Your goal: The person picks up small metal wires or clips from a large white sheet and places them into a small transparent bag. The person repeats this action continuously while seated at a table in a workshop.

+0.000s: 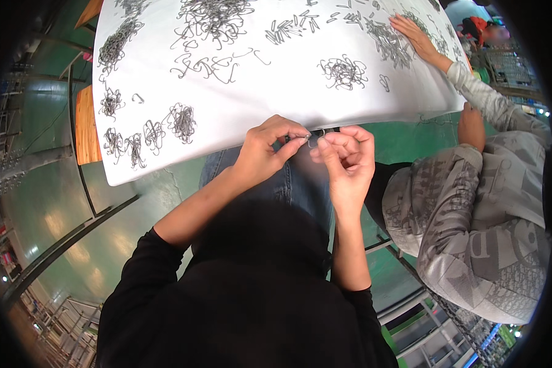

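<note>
Pinching one thin grey bent-wire hook, left hand and right hand fingertips clamped on it

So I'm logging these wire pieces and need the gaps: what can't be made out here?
Head view only:
- Small wire piece: shape too small, pinched between left hand and right hand.
- Wire piles at the top: cut off by the edge.
- White sheet: hides the table beneath.

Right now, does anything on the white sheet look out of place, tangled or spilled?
Nothing looks damaged or spilled. The wire hooks lie on the white sheet in loose tangled heaps, some scattered singly, which looks sorted rather than spilled. The left hand and right hand pinch a small wire piece at the near edge. Another person's hand rests on a far heap.
</note>
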`<control>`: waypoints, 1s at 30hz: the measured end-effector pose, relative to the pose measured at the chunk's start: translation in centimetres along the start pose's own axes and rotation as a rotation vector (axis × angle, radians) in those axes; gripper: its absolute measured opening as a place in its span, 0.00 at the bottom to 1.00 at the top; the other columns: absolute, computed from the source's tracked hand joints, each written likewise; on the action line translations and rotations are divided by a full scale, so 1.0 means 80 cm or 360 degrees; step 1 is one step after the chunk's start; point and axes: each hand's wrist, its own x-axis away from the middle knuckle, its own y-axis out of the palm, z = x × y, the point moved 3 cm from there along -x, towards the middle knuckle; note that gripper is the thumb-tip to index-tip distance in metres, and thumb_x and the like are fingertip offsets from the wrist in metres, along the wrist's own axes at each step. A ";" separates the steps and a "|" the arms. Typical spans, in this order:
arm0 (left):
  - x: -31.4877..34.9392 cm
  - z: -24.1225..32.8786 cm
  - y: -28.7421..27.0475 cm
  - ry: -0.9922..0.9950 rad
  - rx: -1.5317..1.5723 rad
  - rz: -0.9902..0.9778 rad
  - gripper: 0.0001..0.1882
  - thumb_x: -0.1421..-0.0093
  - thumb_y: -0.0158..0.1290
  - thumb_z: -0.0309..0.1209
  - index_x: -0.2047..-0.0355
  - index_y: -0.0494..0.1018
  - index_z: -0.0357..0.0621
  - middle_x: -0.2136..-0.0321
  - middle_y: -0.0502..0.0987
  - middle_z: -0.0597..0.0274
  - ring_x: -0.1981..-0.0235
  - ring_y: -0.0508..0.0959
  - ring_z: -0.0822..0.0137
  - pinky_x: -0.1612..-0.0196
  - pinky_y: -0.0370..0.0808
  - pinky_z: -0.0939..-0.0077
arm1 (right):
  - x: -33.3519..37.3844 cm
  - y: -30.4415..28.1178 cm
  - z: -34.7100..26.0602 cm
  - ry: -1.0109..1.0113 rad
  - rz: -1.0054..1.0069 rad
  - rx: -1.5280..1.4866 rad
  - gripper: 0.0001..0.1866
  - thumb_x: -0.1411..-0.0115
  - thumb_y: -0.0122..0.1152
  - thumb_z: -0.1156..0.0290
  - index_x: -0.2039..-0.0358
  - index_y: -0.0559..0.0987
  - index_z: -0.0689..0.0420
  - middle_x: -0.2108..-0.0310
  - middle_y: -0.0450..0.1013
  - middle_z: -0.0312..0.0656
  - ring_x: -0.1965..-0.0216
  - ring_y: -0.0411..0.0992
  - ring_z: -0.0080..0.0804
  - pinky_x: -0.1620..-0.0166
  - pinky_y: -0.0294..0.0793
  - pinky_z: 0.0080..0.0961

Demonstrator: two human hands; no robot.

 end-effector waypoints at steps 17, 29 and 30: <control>-0.169 -0.060 -0.087 0.0346 -0.0878 -0.0013 0.10 0.44 0.59 0.28 0.61 0.79 0.44 0.63 0.79 0.59 0.64 0.77 0.63 0.60 0.74 0.72 | 0.020 -0.009 0.028 -0.0620 0.0189 0.0153 0.11 0.42 0.57 0.87 0.64 0.65 0.63 0.64 0.72 0.47 0.68 0.77 0.27 0.66 0.79 0.19; -0.235 -0.096 -0.111 0.0405 -0.1127 -0.0432 0.08 0.44 0.58 0.29 0.64 0.77 0.42 0.66 0.77 0.59 0.63 0.77 0.62 0.57 0.75 0.69 | 0.014 -0.003 0.042 -0.0573 0.0142 0.0184 0.11 0.42 0.58 0.87 0.65 0.66 0.61 0.64 0.73 0.46 0.69 0.77 0.27 0.66 0.78 0.19; -0.234 -0.098 -0.112 0.0349 -0.1052 -0.0398 0.08 0.44 0.58 0.29 0.64 0.77 0.42 0.66 0.77 0.58 0.63 0.77 0.61 0.57 0.75 0.69 | 0.014 -0.003 0.042 -0.0577 0.0132 0.0190 0.11 0.42 0.58 0.87 0.65 0.66 0.61 0.64 0.73 0.46 0.69 0.77 0.27 0.67 0.78 0.19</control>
